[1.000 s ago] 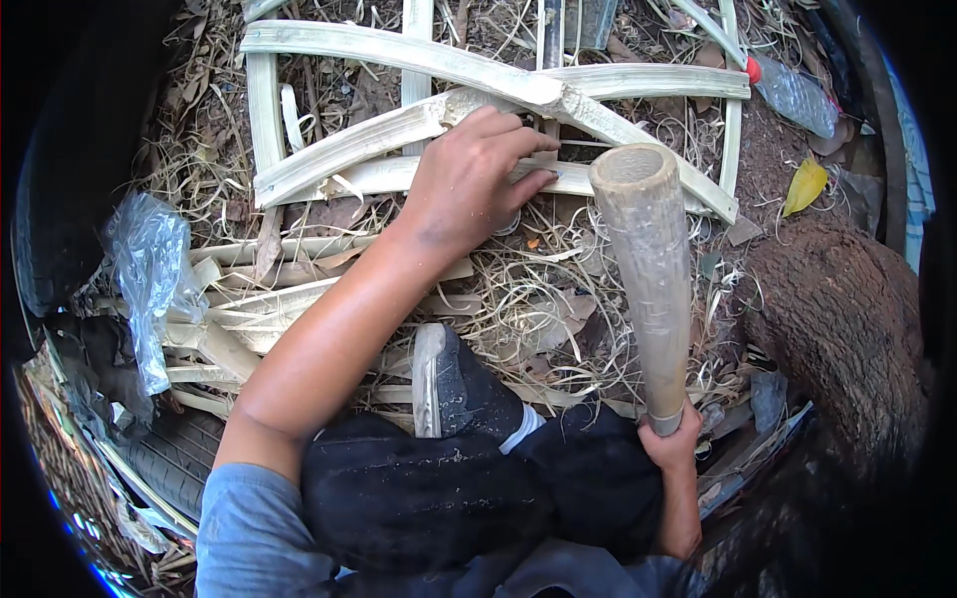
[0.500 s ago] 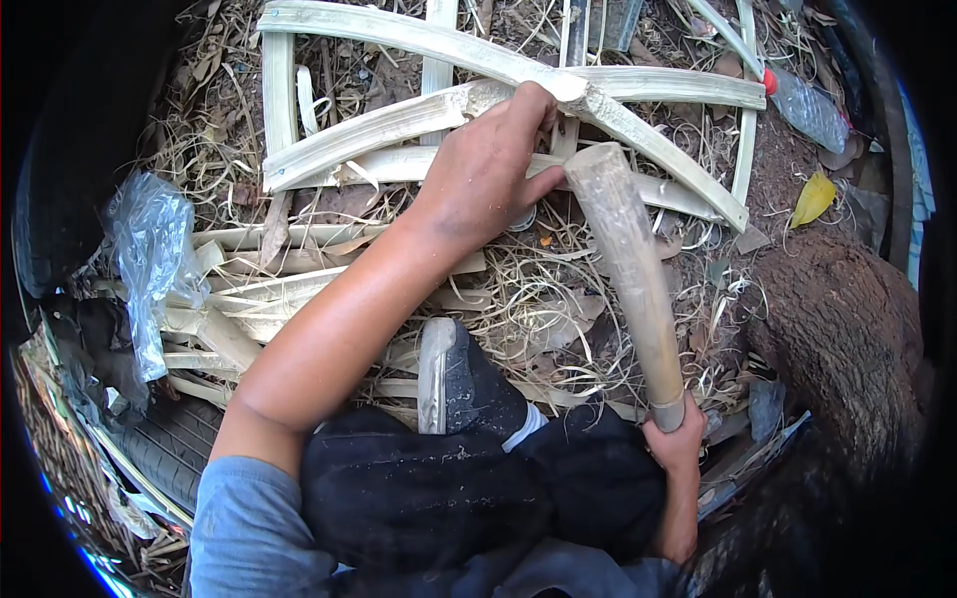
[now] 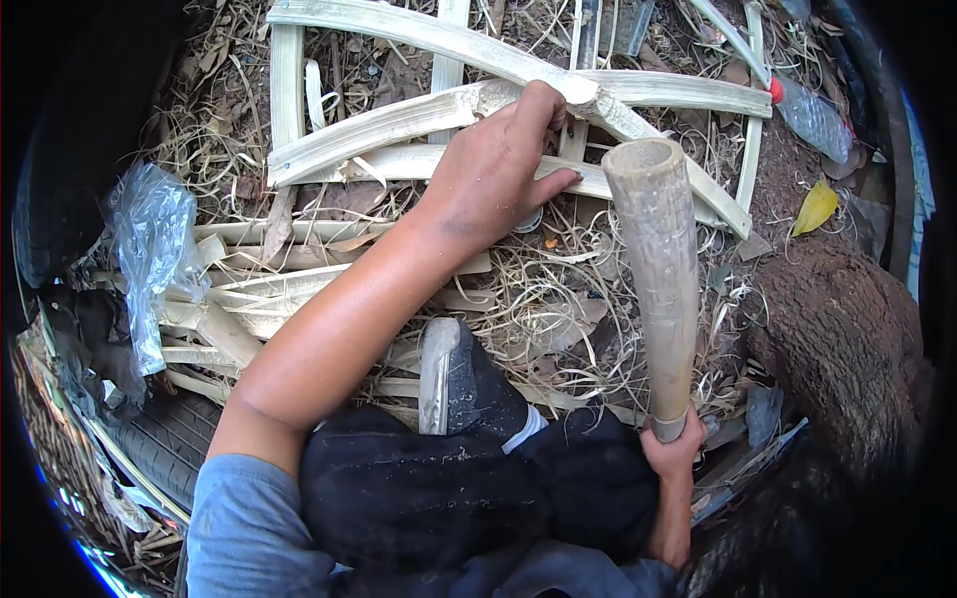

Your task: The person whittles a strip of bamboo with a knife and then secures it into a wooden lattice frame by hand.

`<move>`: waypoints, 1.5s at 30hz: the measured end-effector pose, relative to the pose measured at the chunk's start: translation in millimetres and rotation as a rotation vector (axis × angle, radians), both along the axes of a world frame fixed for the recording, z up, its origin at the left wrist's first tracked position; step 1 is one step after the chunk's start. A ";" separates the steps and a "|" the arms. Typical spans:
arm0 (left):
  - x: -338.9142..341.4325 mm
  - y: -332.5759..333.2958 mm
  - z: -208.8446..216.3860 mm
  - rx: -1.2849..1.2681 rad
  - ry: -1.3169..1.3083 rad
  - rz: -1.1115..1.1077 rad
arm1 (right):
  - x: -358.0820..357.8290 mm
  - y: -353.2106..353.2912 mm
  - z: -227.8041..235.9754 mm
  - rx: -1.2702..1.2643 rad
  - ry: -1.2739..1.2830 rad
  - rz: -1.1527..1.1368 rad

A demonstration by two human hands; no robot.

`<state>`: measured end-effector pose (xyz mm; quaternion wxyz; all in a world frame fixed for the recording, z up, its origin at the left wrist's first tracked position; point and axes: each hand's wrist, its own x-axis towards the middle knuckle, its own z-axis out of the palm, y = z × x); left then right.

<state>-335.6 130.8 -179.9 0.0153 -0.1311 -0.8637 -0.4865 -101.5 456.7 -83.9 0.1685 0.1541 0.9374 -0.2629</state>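
Two pale split bamboo strips cross under my left hand (image 3: 490,159): an upper strip (image 3: 399,30) and a lower strip (image 3: 374,122). My left fingers are closed on the strips beside the crossing, with the thumb stretched to the right. The fingertips are hidden behind the bamboo. In my right hand (image 3: 676,447), low at the right beside my knee, is the thin end of a bamboo club (image 3: 658,269). Its thick, hollow-looking end points up and away, apart from the strips. Further strips, including an upright one (image 3: 287,85), form a frame on the ground.
Curly shavings and dry leaves cover the soil. Split bamboo pieces (image 3: 284,299) lie left of centre by a clear plastic bag (image 3: 155,259) and a tyre (image 3: 164,448). A plastic bottle (image 3: 812,120) lies at the far right, and a brown trunk-like mass (image 3: 837,339) stands at the right.
The bamboo club's thick end has swung right and tilted up, away from the crossing, so its end face shows. My left hand keeps its hold on the strips.
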 end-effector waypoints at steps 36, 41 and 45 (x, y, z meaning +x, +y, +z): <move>-0.5 1.3 -5.3 0.013 0.068 0.026 | -1.1 2.4 3.4 -0.035 -0.099 -0.002; -0.5 3.1 -6.6 0.011 0.100 0.004 | -5.8 -1.8 5.0 -0.039 -0.068 0.011; -1.7 1.7 -9.2 -0.006 0.095 0.000 | -12.2 -13.4 4.0 0.028 -0.099 0.008</move>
